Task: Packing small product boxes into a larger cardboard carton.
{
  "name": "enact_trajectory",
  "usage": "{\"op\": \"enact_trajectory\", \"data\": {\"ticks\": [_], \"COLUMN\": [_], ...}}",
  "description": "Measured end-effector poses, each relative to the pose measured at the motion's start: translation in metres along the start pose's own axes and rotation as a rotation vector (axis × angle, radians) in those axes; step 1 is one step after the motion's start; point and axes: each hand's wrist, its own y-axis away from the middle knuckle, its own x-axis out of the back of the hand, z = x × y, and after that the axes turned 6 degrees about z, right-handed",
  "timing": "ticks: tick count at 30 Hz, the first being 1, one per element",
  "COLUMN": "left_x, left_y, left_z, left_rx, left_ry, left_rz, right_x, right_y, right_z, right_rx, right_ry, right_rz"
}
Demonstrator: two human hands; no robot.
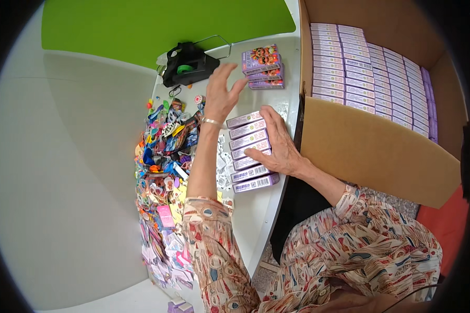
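Observation:
A row of several small purple-and-white cartons (pixel 248 141) stands side by side on the table, narrow printed sides up. My right hand (pixel 279 148) lies along the right ends of this row, thumb stretched over one carton and fingers extended by the farther ones. Beyond the row, my left hand (pixel 224 94) hovers with fingers and thumb apart and nothing between them. Just right of its fingertips sits a small stack of purple cartons (pixel 261 58) with cartoon pictures on their faces.
A black tape dispenser (pixel 190 68) with green tape stands at the far side. Colourful small trinkets and packets (pixel 164 177) are heaped left of my left arm, beside small white printed slips (pixel 223 169). At right, an open cardboard box (pixel 371 146) holds stacked cartons.

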Motion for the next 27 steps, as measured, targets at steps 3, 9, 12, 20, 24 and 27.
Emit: {"op": "enact_trajectory", "data": {"ticks": [3,9,12,20,24,27], "left_x": [-0.023,-0.036,-0.021,0.026,0.029,0.031], "left_y": [-0.033,-0.064,-0.049,0.030,0.038,0.037], "left_z": [0.001,0.000,0.001,-0.026,-0.034,-0.028], "left_rx": [-0.207,-0.172,-0.140,0.049,0.245,0.326], "left_ry": [-0.264,-0.318,-0.261,-0.157,0.171,0.290], "left_rz": [-0.036,-0.366,-0.275,-0.286,-0.365,-0.354], "right_x": [0.000,-0.003,0.000,0.001,-0.002,-0.003], "right_y": [0.000,-0.001,-0.001,-0.002,-0.002,-0.002], "right_z": [0.001,-0.003,0.000,0.000,-0.004,-0.004], "right_rx": [-0.008,-0.005,-0.007,-0.020,-0.021,-0.030], "right_ry": [0.005,-0.013,-0.015,-0.020,-0.024,0.006], "right_rz": [-0.012,-0.028,-0.028,-0.036,-0.034,-0.041]}}
